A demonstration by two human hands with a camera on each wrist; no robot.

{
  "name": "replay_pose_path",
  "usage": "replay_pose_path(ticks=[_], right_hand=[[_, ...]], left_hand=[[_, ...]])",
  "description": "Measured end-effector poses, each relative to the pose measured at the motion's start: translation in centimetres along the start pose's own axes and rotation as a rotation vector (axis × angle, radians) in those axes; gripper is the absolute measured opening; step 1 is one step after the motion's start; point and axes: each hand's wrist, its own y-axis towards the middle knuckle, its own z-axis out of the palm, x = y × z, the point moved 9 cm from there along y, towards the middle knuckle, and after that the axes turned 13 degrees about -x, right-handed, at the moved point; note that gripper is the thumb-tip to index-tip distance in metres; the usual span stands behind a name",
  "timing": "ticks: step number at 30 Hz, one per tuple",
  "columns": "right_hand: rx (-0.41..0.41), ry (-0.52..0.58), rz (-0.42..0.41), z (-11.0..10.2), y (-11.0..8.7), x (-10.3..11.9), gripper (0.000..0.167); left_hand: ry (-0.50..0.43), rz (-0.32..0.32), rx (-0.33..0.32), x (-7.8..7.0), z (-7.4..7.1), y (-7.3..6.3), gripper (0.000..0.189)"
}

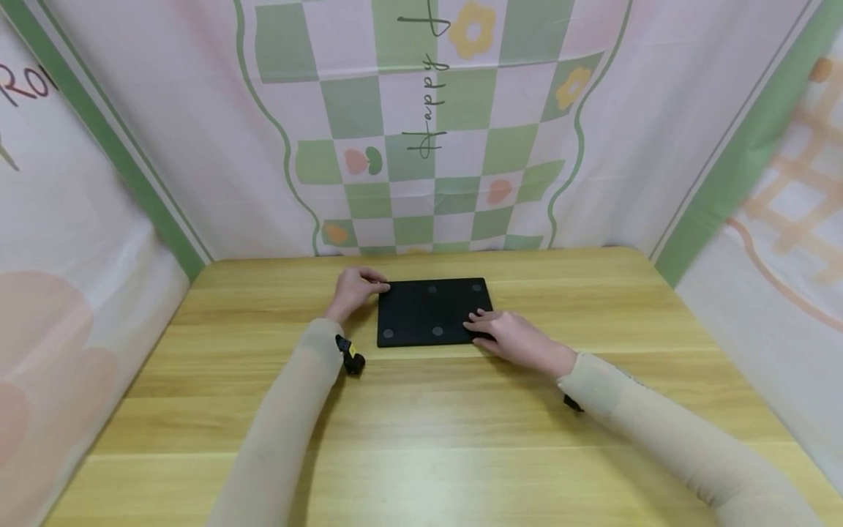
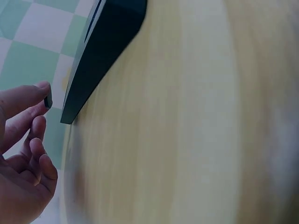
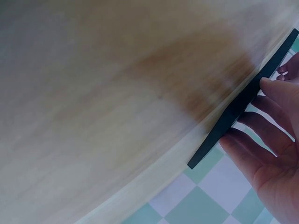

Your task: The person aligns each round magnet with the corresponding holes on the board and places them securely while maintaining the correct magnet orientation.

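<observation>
A flat black rectangular board [image 1: 421, 311] lies on the wooden table, with several dark grey round spots on its upper face. Beside its far left corner is my left hand [image 1: 352, 290]; thumb and forefinger pinch a small thin dark piece [image 2: 48, 99], seen edge-on and apart from the board in the left wrist view. The other fingers of that hand curl loosely. My right hand [image 1: 514, 338] rests on the near right corner of the board. Its spread fingers press the top while the thumb touches the near edge, as the right wrist view shows [image 3: 275, 154].
The wood-grain table [image 1: 421, 424] runs up to a checkered green and white cloth [image 1: 435, 157] hanging behind it. Printed cloth also hangs along both sides. A small black camera [image 1: 353, 362] is strapped to the left wrist.
</observation>
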Motion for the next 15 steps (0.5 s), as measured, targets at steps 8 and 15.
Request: replay_pose_path(ticks=[8, 15], right_hand=[[0.0, 0.011, 0.007, -0.07, 0.06, 0.06, 0.032], [-0.003, 0.007, 0.007, -0.2, 0.08, 0.1, 0.032]], left_hand=[[0.031, -0.002, 0.003, 0.0, 0.56, 0.17, 0.017], [0.029, -0.009, 0.017, -0.17, 0.95, 0.15, 0.018]])
